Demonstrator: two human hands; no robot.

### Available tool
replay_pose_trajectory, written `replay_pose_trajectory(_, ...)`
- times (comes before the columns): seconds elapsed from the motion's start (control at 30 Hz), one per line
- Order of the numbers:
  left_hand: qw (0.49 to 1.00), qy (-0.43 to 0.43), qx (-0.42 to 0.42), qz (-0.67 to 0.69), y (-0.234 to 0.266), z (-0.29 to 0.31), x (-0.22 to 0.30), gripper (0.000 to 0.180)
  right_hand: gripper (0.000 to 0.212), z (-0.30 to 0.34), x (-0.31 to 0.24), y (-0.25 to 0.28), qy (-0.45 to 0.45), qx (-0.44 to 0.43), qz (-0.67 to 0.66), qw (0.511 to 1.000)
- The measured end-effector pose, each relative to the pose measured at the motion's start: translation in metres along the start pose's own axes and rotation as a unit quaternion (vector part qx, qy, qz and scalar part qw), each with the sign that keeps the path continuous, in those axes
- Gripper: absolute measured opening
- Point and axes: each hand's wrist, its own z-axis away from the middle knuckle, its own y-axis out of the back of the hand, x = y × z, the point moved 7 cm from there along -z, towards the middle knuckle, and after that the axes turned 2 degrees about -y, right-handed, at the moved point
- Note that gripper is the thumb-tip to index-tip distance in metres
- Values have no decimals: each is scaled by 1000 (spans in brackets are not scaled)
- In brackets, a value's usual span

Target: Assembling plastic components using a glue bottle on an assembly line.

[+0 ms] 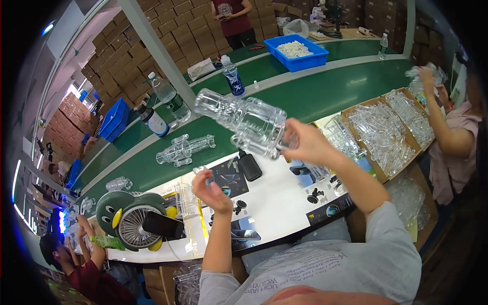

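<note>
Above the table, my right hand point(311, 146) is closed round one end of a clear plastic assembly point(244, 121), a tube-like body with a narrower neck and side cylinders. It is tilted, with the neck pointing to the far left. My left hand point(213, 192) is raised nearer to me, fingers curled. A small clear bit shows at its fingertips, too small to name. On the green conveyor belt lies a similar clear assembly point(185, 150), left of the held one. Below my hands, printed sheets point(274, 223) cover the white tabletop, with a black rectangular device point(249, 166) on it.
Cardboard trays of clear plastic parts point(378, 134) stand at the right, beside a co-worker's arm point(445, 127). A penguin-shaped fan point(134, 223) with a phone point(161, 225) is at the left. Bottles point(170, 99) and a blue bin point(297, 61) of white pieces stand across the belt.
</note>
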Motion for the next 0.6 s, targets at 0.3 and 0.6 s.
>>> replay_pose_trajectory(0.3,993,-10,-114,-40,-15,30,-27,25,59,-111,80,57,-47,-49,448,892)
replay_pose_trajectory(0.6,991,21,-127,-39,-25,37,-45,26,61,-166,136,47,-56,-149,460,874)
